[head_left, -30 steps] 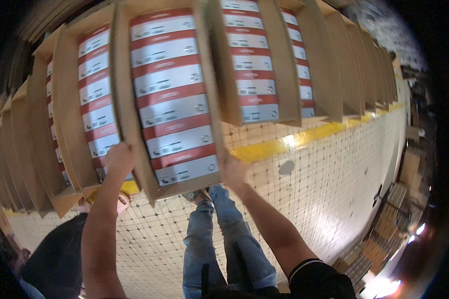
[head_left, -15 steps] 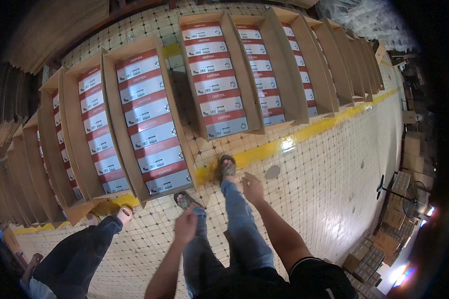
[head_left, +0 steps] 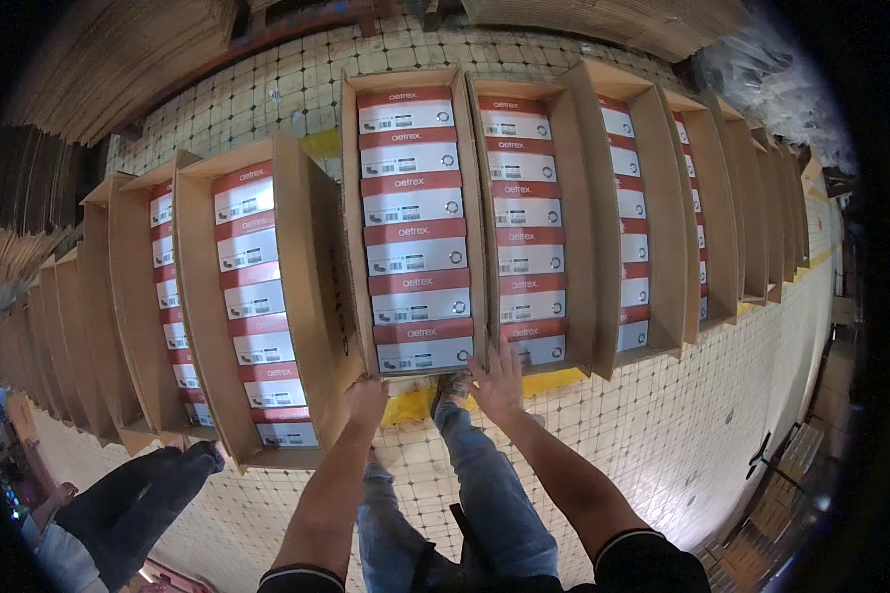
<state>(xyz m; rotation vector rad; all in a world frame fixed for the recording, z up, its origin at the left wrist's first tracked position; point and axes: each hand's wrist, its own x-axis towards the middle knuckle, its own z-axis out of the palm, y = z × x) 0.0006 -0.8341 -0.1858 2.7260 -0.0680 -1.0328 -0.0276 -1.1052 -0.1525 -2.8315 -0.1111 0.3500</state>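
Observation:
In front of me lies a long open cardboard carton [head_left: 355,247], holding a column of red-and-white shoe boxes [head_left: 415,259]. My left hand [head_left: 368,400] is at its near left corner, fingers curled against the cardboard edge. At the near right corner, my right hand [head_left: 497,383] touches the edge with its fingers spread. One of these fingers reaches over the neighbouring carton [head_left: 581,227], which holds a similar column of shoe boxes. The undersides of both hands are hidden.
More filled cartons [head_left: 653,198] stand in a row to the right, others [head_left: 198,296] to the left. A yellow floor line [head_left: 554,380] runs along their near ends. Another person [head_left: 133,504] stands at the lower left. Stacked flat cardboard [head_left: 129,59] lies at the far left.
Both my hands have moved forward from above the floor to the near corners of a carton. That carton now sits straight ahead of me, close against its right neighbour.

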